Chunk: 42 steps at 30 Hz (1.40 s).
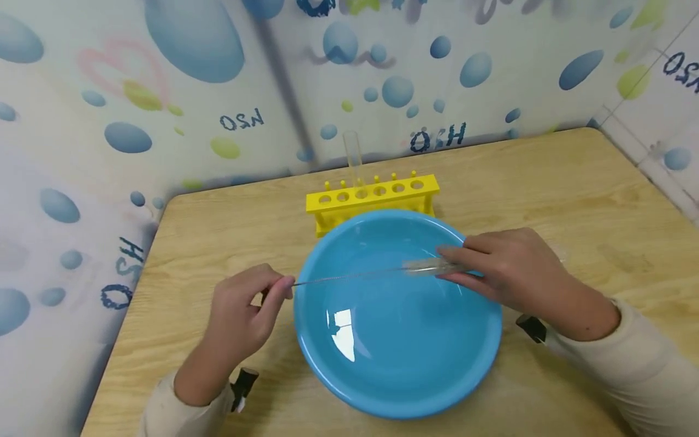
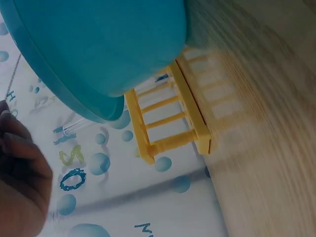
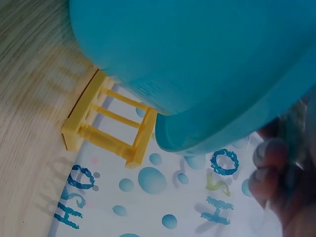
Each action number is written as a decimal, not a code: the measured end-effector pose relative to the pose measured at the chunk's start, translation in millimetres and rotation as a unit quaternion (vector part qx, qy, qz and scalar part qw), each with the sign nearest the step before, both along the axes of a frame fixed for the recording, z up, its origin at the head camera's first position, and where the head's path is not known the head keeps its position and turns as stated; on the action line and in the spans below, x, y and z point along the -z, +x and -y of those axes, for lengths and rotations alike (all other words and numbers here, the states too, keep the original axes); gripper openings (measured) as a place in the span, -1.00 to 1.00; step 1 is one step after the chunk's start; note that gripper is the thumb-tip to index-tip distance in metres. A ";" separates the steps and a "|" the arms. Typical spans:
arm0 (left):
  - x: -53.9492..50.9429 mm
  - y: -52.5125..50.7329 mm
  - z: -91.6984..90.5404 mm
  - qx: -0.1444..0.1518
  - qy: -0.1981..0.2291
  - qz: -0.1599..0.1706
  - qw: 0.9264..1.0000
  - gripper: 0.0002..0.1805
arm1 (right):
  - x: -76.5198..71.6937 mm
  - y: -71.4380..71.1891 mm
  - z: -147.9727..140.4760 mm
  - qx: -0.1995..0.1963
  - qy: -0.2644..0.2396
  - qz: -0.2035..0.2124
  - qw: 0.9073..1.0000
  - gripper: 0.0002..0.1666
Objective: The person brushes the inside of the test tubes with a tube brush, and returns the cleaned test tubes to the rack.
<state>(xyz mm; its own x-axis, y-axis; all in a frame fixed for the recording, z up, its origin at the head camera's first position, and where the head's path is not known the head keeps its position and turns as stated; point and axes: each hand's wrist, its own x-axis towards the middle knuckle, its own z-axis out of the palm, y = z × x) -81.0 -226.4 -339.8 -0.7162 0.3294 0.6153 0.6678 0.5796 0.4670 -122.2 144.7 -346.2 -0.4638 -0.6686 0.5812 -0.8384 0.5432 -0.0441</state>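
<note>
My left hand (image 1: 240,309) pinches the end of a thin twisted-wire test tube brush (image 1: 349,276) left of the blue basin (image 1: 401,410). The wire runs over the basin to the mouth of a clear test tube (image 1: 428,266), and the brush head seems to be inside the glass. My right hand (image 1: 519,273) grips that tube above the basin's right side; the fingers hide its far part. In the right wrist view the tube (image 3: 296,128) is blurred among the fingers. The basin appears to hold clear water.
Behind the basin stands a yellow test tube rack (image 1: 377,193) with one clear test tube (image 1: 353,152) upright in it. A patterned wall (image 1: 306,73) borders the wooden table (image 1: 218,230) at the back.
</note>
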 end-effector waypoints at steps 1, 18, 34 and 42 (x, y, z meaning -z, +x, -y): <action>-0.4 1.2 -1.7 -0.012 0.003 0.048 0.999 -0.64 | -0.9 0.3 0.0 0.009 0.001 -0.018 1.000 -0.25; 8.9 1.4 -14.4 0.029 -0.046 -0.133 0.990 -0.53 | -4.4 4.1 2.6 0.007 0.011 0.022 1.000 -0.19; 0.0 9.7 -38.1 -0.042 0.053 0.162 0.984 -0.69 | -4.3 8.7 2.2 0.033 0.031 -0.034 0.998 -0.55; 11.7 4.5 -37.0 0.054 -0.033 -0.144 0.988 -0.56 | -2.0 11.8 4.8 0.004 0.007 0.024 1.000 -0.40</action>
